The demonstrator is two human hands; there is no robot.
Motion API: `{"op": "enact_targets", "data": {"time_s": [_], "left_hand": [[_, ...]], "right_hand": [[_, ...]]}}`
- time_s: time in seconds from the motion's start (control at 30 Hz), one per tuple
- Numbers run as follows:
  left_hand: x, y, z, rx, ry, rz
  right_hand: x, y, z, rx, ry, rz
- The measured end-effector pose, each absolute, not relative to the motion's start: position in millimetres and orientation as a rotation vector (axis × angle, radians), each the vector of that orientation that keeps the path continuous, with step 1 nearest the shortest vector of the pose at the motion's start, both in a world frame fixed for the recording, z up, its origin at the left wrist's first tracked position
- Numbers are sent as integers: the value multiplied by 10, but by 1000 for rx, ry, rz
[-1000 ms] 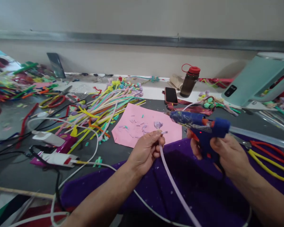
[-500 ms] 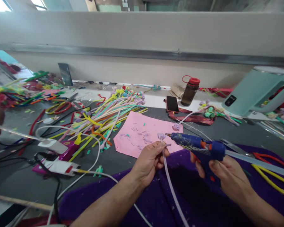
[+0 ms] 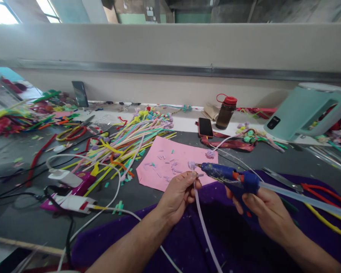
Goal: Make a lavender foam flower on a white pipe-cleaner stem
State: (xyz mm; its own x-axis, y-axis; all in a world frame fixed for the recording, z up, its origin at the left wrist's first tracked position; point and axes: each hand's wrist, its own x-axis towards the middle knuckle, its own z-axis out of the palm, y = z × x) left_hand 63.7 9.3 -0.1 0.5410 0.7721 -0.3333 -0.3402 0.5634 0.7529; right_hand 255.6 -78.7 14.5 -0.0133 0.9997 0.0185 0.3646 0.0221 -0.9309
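Surface: Dark grey worktable ran below a pale wall, with a purple cloth spread at the near edge under your forearms.
Left hand: Your left hand was pinched shut on a lilac foam strip, thumb and fingertips gripping it just below its curled lilac tip; the strip trailed down toward 5 o'clock over the cloth.
Right hand: Your right hand was clenched round the grip of a blue hot glue gun, its barrel pointing toward 9 o'clock.
Nozzle: The gun's nozzle sat just beside the curled tip; whether they touched cannot be told.
Glue stick: A clear glue stick stuck out of the gun's back toward 4 o'clock.
Pink sheet: A pink sheet scattered with small cut bits lay at 11 o'clock from your left hand.
Strips: A heap of coloured foam strips lay farther at 10 o'clock.
Far edge: A phone and a brown bottle with a red cap stood at 12 o'clock, with a mint green appliance at 2 o'clock.
Scissors: Red and yellow handled scissors lay at 3 o'clock on the cloth.
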Motion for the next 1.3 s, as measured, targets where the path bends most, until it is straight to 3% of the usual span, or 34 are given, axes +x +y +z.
{"op": "enact_targets", "data": {"time_s": [1.3], "left_hand": [[610, 91, 25, 695, 716, 732]], "right_hand": [[2518, -765, 201, -1461, -1671, 838]]}}
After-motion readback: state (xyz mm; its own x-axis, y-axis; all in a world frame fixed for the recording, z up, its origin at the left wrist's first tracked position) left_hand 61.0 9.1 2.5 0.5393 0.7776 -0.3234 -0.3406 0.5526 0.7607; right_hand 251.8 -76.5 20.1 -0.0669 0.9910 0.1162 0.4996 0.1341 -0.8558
